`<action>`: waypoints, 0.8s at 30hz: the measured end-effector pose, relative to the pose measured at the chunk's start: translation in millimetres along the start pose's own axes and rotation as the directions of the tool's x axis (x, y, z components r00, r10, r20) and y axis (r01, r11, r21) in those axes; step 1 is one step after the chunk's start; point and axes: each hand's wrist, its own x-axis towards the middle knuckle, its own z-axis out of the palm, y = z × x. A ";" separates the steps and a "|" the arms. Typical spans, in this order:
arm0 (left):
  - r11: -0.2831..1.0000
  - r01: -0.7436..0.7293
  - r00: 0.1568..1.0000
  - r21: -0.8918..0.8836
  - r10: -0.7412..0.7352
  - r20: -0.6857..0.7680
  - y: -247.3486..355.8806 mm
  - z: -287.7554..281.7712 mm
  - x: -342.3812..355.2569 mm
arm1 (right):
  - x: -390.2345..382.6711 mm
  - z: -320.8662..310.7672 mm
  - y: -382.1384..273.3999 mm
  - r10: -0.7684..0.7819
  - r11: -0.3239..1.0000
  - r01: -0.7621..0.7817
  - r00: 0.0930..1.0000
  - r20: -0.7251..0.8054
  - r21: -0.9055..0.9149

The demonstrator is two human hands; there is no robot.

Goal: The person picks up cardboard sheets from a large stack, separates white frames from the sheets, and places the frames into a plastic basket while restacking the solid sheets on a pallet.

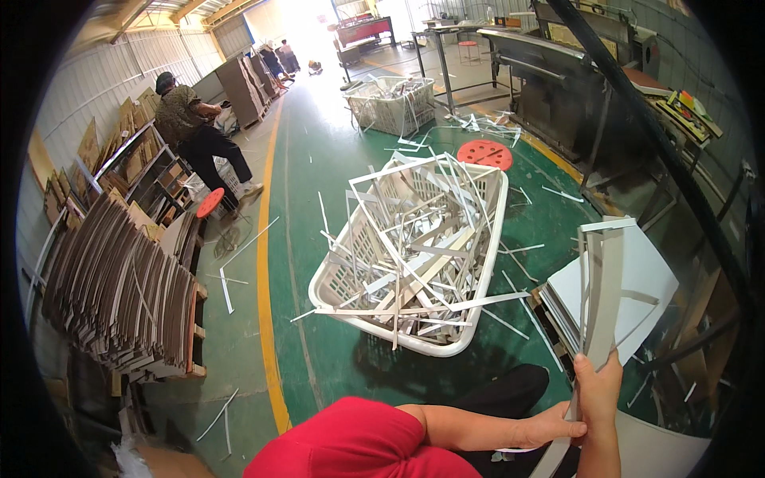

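Both of my hands are closed around a bundle of long grey-white cardboard strips [604, 295] at the lower right. My right hand [599, 386] grips it from the right side, thumb upward. Just below and to the left, my left hand [555, 428] wraps the same strips, its arm crossing from the red sleeve. The strips stand roughly upright, and a few thin ones splay off near the top. Behind them lies a stack of white sheets [550, 299] on a pallet. Left of my hands, a white plastic basket [492, 239] is heaped with cut strips [430, 247].
Loose strips [227, 291] are scattered over the green floor. A second basket of scraps [390, 107] and a red stool [484, 154] stand farther off. Stacked brown boards [127, 291] line the left, near a person [187, 127]. A machine [550, 64] and a dark bar [661, 143] are on the right.
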 end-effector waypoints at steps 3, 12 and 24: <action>0.996 -0.084 0.984 0.034 0.088 -0.152 4.8 6.9 -6.3 | -0.3 -4.9 0.1 -0.075 0.936 0.103 0.993 0.097 -0.336; 0.977 -0.208 0.898 -0.055 0.169 -0.406 -0.8 -5.5 31.4 | -86.0 -44.0 153.4 -0.124 0.983 0.137 0.987 -0.103 0.125; 0.773 -0.531 0.766 -0.348 0.262 -0.587 41.2 8.3 74.4 | -204.9 -98.8 130.0 0.333 0.898 -0.435 0.774 -0.539 -0.071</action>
